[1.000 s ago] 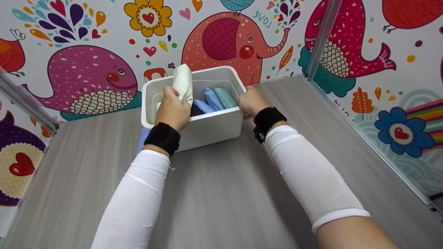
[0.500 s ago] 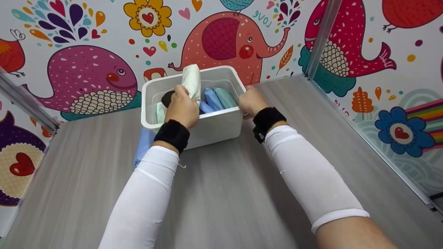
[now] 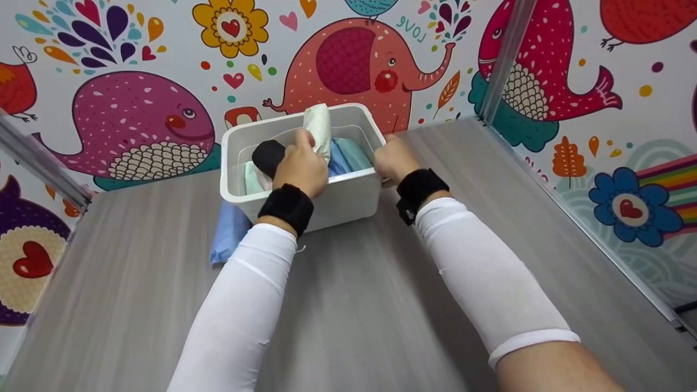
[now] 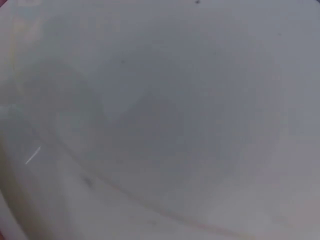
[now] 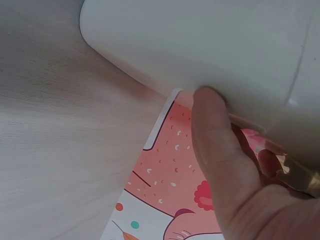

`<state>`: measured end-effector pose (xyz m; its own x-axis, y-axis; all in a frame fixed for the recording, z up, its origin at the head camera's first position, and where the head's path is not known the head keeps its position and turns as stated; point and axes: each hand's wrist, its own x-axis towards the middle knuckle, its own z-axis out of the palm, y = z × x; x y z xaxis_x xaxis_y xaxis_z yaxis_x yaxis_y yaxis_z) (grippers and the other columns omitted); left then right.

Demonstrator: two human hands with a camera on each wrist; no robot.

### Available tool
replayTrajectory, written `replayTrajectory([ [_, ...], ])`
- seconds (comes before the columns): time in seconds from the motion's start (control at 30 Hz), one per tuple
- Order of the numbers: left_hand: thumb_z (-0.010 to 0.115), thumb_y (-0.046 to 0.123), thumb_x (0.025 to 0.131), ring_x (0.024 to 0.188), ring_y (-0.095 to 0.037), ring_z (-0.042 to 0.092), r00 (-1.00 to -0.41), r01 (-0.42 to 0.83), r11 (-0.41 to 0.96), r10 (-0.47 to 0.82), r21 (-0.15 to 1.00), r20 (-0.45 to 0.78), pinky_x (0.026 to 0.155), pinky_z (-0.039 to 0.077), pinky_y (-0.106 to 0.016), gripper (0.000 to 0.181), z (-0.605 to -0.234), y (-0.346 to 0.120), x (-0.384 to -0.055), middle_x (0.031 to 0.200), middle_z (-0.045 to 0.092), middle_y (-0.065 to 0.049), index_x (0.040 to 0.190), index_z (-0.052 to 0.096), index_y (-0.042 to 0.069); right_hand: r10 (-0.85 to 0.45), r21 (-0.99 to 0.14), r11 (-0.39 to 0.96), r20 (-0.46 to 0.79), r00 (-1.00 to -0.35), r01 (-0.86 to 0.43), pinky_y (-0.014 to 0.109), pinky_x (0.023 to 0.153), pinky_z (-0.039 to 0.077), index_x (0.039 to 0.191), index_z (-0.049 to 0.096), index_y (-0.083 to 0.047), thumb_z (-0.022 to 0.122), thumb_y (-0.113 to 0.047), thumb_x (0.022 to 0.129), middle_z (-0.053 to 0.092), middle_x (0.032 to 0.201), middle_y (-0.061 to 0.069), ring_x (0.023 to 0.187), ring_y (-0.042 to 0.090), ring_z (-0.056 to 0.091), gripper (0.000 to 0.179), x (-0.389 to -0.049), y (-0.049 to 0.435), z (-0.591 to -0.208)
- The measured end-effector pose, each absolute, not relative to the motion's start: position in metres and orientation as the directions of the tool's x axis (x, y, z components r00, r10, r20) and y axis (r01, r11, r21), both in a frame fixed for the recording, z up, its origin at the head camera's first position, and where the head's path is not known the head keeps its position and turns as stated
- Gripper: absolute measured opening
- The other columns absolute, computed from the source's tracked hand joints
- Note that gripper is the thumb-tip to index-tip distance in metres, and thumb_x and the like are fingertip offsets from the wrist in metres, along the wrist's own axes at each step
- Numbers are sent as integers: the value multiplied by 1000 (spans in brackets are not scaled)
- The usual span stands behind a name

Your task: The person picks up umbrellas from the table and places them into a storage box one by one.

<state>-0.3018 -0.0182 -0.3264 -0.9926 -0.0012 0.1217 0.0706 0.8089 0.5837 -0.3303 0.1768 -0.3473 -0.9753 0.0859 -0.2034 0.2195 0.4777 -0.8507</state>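
Note:
In the head view my left hand [image 3: 301,165] grips a pale cream rolled fabric bundle [image 3: 317,126], which stands tilted in the white plastic bin [image 3: 342,197]. My right hand [image 3: 396,158] holds the bin's right end. The right wrist view shows that thumb [image 5: 210,120] pressed against the bin's wall [image 5: 200,45]. Inside the bin lie a black roll [image 3: 268,158], a pale mint bundle [image 3: 252,178], a blue one [image 3: 338,161] and a teal one [image 3: 353,154]. Only the blurred bin wall [image 4: 165,100] fills the left wrist view.
A light blue bundle [image 3: 228,233] lies on the grey wood-grain table [image 3: 348,305] by the bin's left end. Behind stands a printed wall panel [image 3: 348,65] with cartoon animals. Metal frame posts [image 3: 509,60] rise at the table's far corners.
My left hand has moved right across the bin with the cream bundle, uncovering the black roll and the blue bundle on the table. The right hand has stayed in place.

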Motion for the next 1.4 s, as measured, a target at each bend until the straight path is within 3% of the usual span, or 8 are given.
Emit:
replayTrajectory([
  [0.37, 46, 16, 103, 125, -35, 60, -995, 94, 868, 100, 487, 13, 106, 49, -53, 56, -320, -9, -303, 140, 66, -19, 156, 47, 30, 100, -829, 512, -203, -974, 225, 56, 77, 64, 154, 40, -6, 41, -1, 93, 52, 149, 22, 123, 42, 61, 61, -333, 178, -348],
  [0.8, 46, 15, 103, 129, -35, 62, -992, 102, 914, 125, 392, -33, 112, 46, -50, 55, -318, -2, -305, 150, 62, -10, 157, 50, 27, 96, -852, 470, -212, -973, 232, 58, 83, 63, 156, 40, -8, 40, -4, 97, 51, 151, 21, 126, 41, 61, 58, -331, 176, -348],
  [1.13, 49, 17, 104, 134, -39, 57, -993, 76, 920, 105, 385, -56, 119, 39, -52, 53, -317, 4, -305, 149, 62, -13, 157, 49, 20, 97, -859, 448, -230, -968, 249, 60, 86, 62, 157, 38, -10, 42, -3, 97, 50, 153, 19, 129, 40, 59, 60, -331, 176, -347],
  [1.4, 48, 18, 104, 136, -40, 55, -992, 87, 931, 114, 354, -56, 119, 38, -53, 50, -318, 6, -305, 147, 63, -14, 154, 53, 18, 83, -854, 480, -184, -979, 201, 56, 76, 64, 158, 37, -8, 39, -1, 92, 53, 148, 22, 120, 42, 63, 67, -332, 177, -350],
])
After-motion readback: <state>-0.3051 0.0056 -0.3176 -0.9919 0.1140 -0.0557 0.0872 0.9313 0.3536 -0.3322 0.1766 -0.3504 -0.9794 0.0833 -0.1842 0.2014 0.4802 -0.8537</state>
